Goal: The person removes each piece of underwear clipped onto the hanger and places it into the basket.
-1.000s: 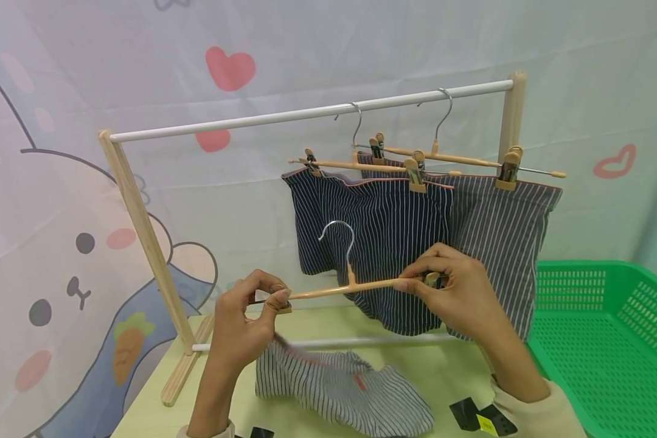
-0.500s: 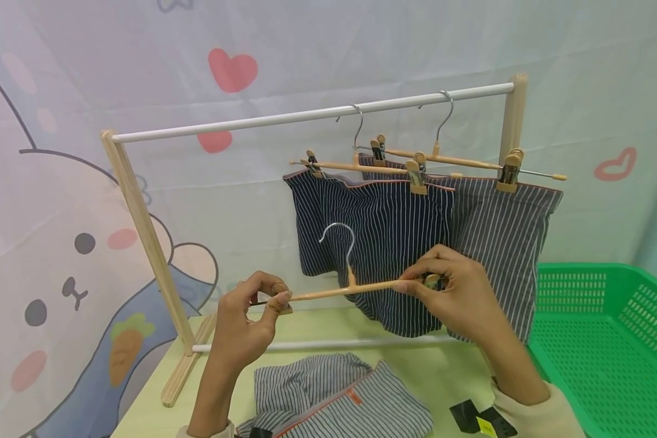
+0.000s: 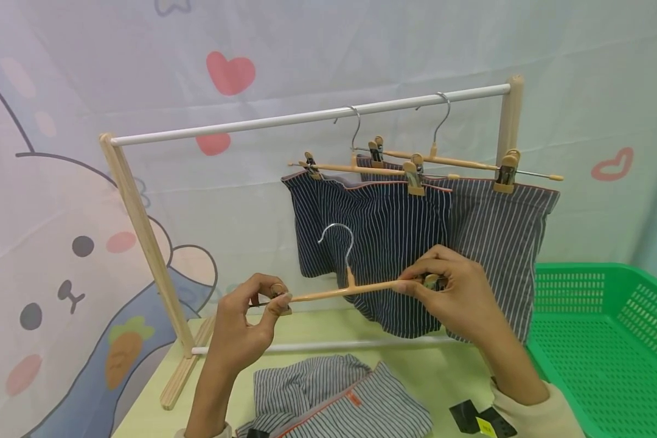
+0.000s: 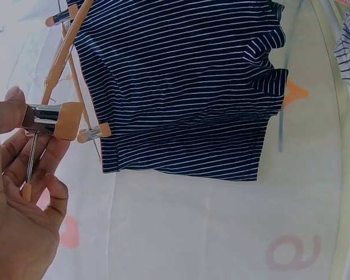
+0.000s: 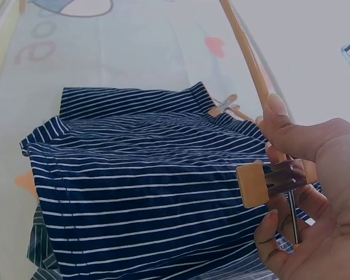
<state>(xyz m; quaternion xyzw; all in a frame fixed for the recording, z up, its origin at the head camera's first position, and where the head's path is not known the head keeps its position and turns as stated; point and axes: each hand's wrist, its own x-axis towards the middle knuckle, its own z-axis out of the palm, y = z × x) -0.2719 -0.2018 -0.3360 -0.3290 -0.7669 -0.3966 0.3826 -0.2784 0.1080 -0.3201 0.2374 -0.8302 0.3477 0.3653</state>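
Both hands hold a clip hanger (image 3: 328, 293) with a wooden-coloured bar and a metal hook, level above the table. The left hand (image 3: 246, 322) pinches its left end at a clip (image 4: 51, 119). At the other end the right hand (image 3: 454, 292) pinches the bar beside the second clip (image 5: 274, 182). No cloth sits in either clip. Below lie light grey striped shorts (image 3: 383, 407) with an orange-edged waistband and a small orange label. Behind the hanger, navy striped shorts (image 3: 378, 243) and dark grey striped shorts (image 3: 504, 255) hang from clip hangers.
A clothes rack with a white rail (image 3: 241, 123) and wooden legs stands on the pale yellow table (image 3: 148, 407). To the right is a green basket (image 3: 580, 304). Black tags (image 3: 465, 417) are near the right sleeve. A printed cloth backdrop hangs behind.
The light grey shorts' waistband, blurred and raised below the left hand a second ago, has dropped onto the table. The hands and their hanger have stayed nearly still.
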